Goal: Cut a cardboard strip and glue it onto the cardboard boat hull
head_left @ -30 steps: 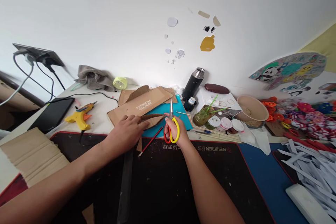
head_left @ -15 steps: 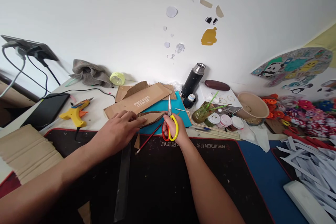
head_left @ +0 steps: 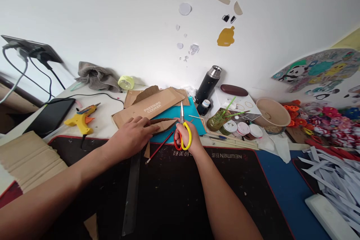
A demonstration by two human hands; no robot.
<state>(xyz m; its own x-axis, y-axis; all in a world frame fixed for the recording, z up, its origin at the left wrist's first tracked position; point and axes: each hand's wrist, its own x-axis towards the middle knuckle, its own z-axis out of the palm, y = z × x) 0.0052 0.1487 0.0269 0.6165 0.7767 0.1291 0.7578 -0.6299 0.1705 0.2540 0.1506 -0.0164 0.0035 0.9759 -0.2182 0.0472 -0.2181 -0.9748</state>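
My left hand [head_left: 133, 134] is closed on the near end of a pointed, leaf-shaped piece of cardboard [head_left: 165, 125], with the fingertips lying over its surface. In my right hand [head_left: 192, 135] is a pair of scissors [head_left: 181, 112], one handle red and one yellow, blades together and pointing toward the wall. The right fingers meet the cardboard's pointed tip; whether they pinch it is hard to see. Below the piece a red pencil [head_left: 160, 147] lies slanting across a blue sheet [head_left: 173, 114] and the black mat [head_left: 168, 195]. A clear ruler [head_left: 131, 195] rests on the mat.
Behind my hands lies a cardboard box flap [head_left: 152, 105]. A yellow glue gun [head_left: 81, 121] is at left, near a corrugated cardboard sheet [head_left: 30, 161]. On the right stand a black flask [head_left: 208, 84], a brush jar [head_left: 216, 120], paint pots [head_left: 242, 129] and a bowl [head_left: 274, 114].
My left hand has shifted slightly to the right along the cardboard piece. The right hand still holds the scissors in nearly the same place. The view has moved a little.
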